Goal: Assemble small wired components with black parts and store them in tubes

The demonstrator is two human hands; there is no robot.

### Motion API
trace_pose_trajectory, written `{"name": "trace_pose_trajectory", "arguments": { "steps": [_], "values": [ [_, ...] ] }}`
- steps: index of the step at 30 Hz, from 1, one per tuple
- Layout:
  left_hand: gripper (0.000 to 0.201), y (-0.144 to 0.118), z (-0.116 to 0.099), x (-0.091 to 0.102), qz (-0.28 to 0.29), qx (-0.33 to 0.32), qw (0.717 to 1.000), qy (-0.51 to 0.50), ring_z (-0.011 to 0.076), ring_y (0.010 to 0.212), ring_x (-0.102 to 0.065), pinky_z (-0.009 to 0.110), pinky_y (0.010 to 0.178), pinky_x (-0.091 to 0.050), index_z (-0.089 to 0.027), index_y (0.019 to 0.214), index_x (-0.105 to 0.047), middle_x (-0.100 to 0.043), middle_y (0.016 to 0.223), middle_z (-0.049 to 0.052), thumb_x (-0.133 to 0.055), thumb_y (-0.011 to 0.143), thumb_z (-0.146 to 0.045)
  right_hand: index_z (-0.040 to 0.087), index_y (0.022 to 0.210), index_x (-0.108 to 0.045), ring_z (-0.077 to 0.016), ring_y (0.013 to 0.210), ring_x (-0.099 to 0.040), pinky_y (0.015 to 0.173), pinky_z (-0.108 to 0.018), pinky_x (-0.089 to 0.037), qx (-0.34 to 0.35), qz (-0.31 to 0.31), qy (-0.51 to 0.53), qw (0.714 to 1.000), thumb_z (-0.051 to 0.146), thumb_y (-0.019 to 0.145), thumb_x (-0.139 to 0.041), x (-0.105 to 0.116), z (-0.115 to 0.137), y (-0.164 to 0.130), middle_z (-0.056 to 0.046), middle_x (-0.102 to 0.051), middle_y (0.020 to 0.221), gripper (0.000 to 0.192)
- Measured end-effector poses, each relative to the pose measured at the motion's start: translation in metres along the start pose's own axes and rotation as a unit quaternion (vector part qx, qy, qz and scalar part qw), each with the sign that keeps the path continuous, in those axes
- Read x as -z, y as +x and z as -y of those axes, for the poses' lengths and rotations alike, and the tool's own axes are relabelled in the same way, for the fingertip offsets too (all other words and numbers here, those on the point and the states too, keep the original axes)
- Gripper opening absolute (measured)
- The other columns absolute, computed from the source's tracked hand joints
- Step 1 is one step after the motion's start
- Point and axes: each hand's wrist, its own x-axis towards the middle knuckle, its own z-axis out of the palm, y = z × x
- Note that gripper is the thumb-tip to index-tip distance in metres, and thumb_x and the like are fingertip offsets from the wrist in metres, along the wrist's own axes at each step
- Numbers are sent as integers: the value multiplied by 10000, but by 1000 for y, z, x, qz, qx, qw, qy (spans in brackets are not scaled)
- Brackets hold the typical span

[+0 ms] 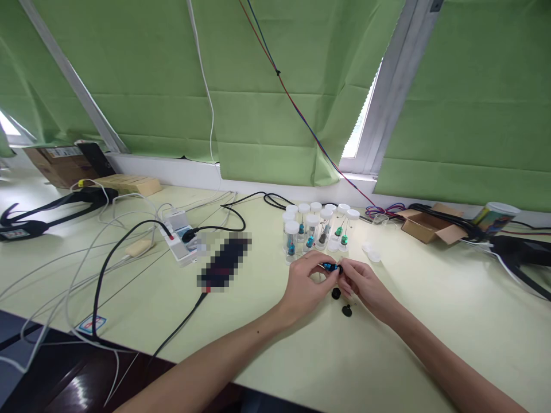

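Left hand (306,282): pinches blue part (329,267), steadying it.
Right hand (362,285): fingertips closed on its other end.
Vials (317,228): just behind part.
Black caps (341,302): below part.

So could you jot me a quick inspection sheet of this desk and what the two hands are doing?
Surface: pale green table, dark front edge at lower left.
Job's things: small blue part pinched between both hands; two black round pieces on the table just below; cluster of clear white-capped vials behind.
Clutter: open cardboard box, printed cup, loose white caps, blurred dark device.
Hands: left hand and right hand both closed on the blue part.
Cables: power strip with black and white leads; red-blue wire hanging across the blinds.
Surroundings: green blinds, window frame.
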Motion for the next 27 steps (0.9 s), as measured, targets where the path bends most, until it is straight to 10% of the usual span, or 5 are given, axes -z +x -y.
{"name": "trace_pose_trajectory", "arguments": {
  "steps": [27],
  "values": [
    [106, 0, 0, 0, -4, -3, 1000, 4, 145, 787, -624, 278, 707, -603, -166, 896, -686, -653, 896, 63, -645, 799, -175, 196, 783, -552, -99, 454, -365, 487, -262, -320, 1, -3, -2, 1000, 544, 891, -560, -1, 4, -1, 65, -409, 518, 364]
  ]
}}
